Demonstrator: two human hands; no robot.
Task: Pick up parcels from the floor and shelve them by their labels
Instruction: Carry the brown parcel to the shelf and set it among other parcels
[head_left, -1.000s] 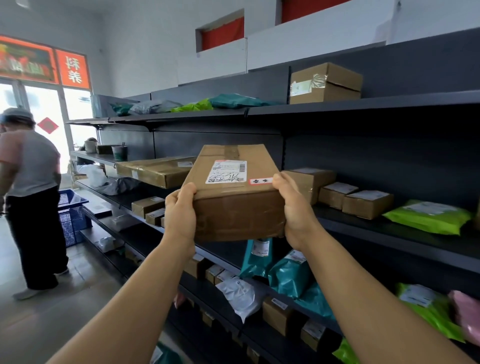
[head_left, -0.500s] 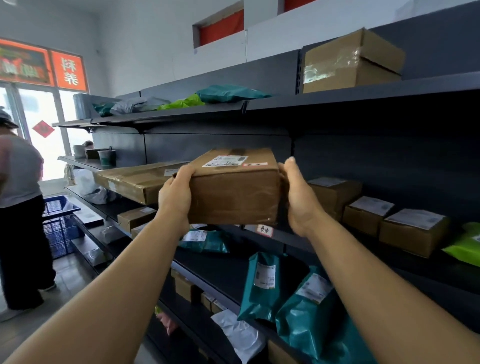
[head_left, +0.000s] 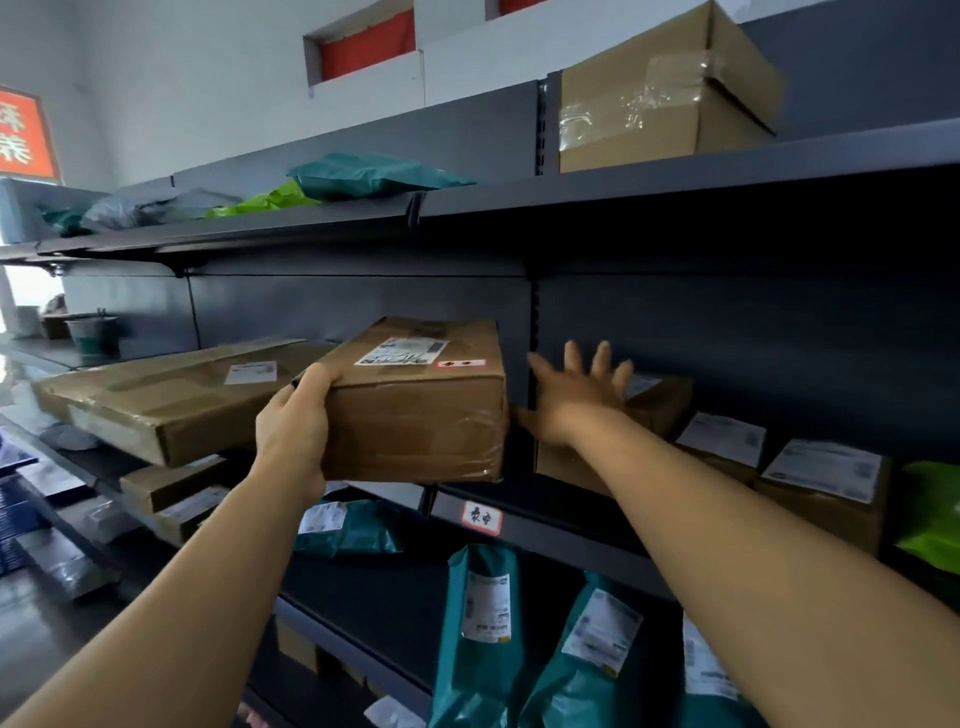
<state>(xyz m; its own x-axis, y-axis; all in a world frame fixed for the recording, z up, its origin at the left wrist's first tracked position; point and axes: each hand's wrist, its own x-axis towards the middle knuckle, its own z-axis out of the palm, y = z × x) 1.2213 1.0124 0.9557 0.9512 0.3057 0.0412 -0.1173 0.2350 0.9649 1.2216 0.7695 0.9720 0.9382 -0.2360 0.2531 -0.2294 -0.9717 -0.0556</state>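
A brown cardboard parcel (head_left: 415, 410) with a white label and a small red sticker on top rests on the front of the dark middle shelf (head_left: 545, 519). My left hand (head_left: 293, 426) grips its near left corner. My right hand (head_left: 576, 389) is off the parcel, fingers spread, just to its right, in front of a smaller brown box (head_left: 660, 405). A white tag with red characters (head_left: 482, 517) is stuck on the shelf edge below the parcel.
A long flat carton (head_left: 171, 400) lies on the same shelf to the left. Small labelled boxes (head_left: 821, 488) and a green bag (head_left: 930, 514) sit to the right. Teal mailer bags (head_left: 483, 634) stand on the shelf below. A large taped box (head_left: 665, 93) is on the top shelf.
I have come closer to the shelf and the parcel now sits on the shelf edge. My right hand has let go of it and opened to the right.
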